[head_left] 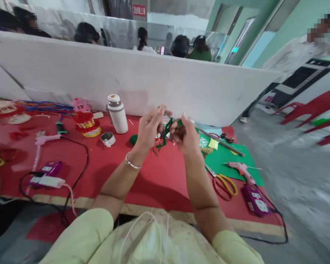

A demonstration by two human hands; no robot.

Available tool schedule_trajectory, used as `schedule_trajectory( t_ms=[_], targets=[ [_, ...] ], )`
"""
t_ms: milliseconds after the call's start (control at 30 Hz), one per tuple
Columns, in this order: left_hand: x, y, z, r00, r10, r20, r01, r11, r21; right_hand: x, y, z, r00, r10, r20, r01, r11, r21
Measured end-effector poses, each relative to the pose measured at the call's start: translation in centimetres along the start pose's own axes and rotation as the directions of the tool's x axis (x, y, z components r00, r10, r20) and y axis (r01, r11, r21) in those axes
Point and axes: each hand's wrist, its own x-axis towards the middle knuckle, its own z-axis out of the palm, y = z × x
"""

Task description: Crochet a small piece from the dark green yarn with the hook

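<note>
Above the middle of the red table, my right hand is closed around a thin grey rod that slants down to the right, with green material wrapped where the fingers grip it. A dark green strand of yarn dangles in the gap between my hands. My left hand, a silver bangle at its wrist, has its fingers pinched together close to the strand; what they hold is hidden. Behind the left wrist, a dark green ball of yarn rests on the table.
A white thermos and its metal cup stand left. Scissors, a pink glue gun and a purple power box lie right, near a green sheet. A white partition bounds the table's back. Red paper crafts sit left.
</note>
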Motion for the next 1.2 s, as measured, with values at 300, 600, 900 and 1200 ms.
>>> schedule_trajectory(
  t_ms=[300, 600, 900, 1200],
  targets=[
    [-1.2, -3.6, -2.2, 0.989, -0.141, 0.054, 0.148, 0.975, -0.165, 0.4, 3.5, -2.0, 0.991, 0.019, -0.132, -0.024, 0.999, -0.036],
    [-0.6, -5.6, -3.2, 0.975, -0.206, 0.085, 0.218, 0.964, -0.155, 0.6, 5.0, -2.6, 0.996, 0.064, -0.059, -0.071, 0.989, -0.133],
    [-0.3, -7.6, -2.9, 0.972, -0.226, 0.059, 0.230, 0.970, -0.082, 1.9, 6.0, -4.0, 0.984, 0.081, -0.158, -0.084, 0.996, -0.017],
    [-0.1, -8.7, -3.4, 0.958, -0.280, 0.056, 0.282, 0.959, -0.022, 2.7, 5.7, -5.7, 0.973, 0.231, -0.012, -0.231, 0.972, -0.049]
  ],
)
